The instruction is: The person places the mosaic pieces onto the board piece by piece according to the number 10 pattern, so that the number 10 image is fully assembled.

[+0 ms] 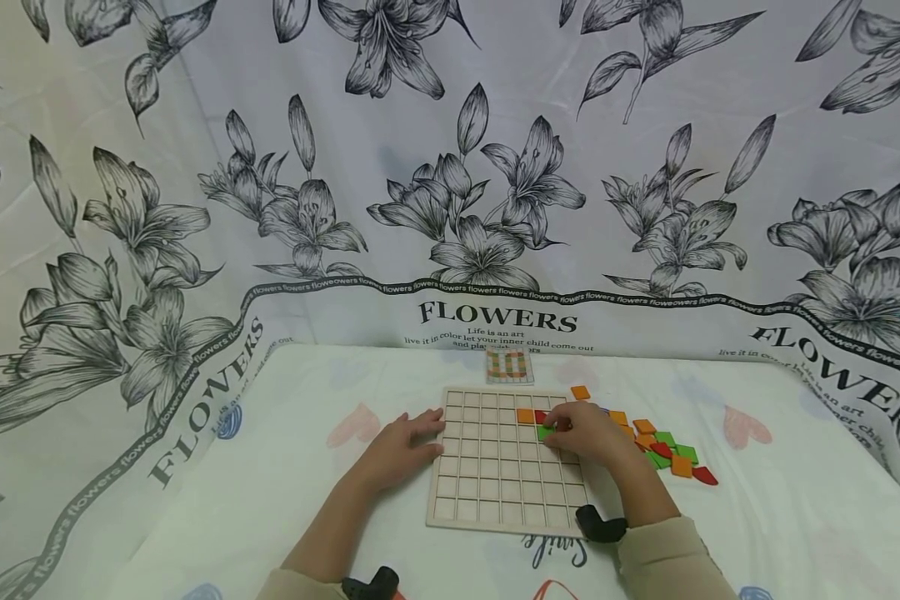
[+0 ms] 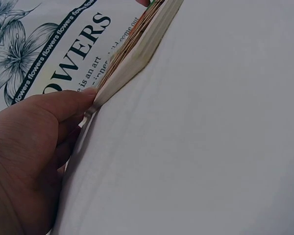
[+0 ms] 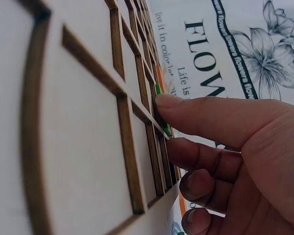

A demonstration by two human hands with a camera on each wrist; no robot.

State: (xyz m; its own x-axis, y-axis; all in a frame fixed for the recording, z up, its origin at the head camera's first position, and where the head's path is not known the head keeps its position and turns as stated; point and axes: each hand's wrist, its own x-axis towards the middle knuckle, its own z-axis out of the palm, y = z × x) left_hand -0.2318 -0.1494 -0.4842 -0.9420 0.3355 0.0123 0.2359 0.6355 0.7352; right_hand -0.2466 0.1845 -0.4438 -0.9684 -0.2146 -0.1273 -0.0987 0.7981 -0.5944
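Observation:
A pale wooden grid board (image 1: 487, 473) lies on the cloth in front of the person. The left hand (image 1: 401, 450) touches its left edge with fingers and thumb; in the left wrist view the thumb meets the board's side. Over the upper right cells, the right hand (image 1: 589, 430) pinches a green tile (image 1: 544, 433) between thumb and index finger, right at the grid. An orange tile (image 1: 525, 416) and a red tile (image 1: 540, 416) sit side by side in the row above, the red one partly covered by the fingers. The right wrist view shows the green tile (image 3: 159, 89) at the thumb tip.
Several loose orange, green and red tiles (image 1: 682, 466) are scattered right of the board, partly behind the right hand. One orange tile (image 1: 581, 392) lies by the upper right corner. Behind the board is a small patterned card (image 1: 508, 367). A flower-printed curtain (image 1: 487, 192) hangs at the back.

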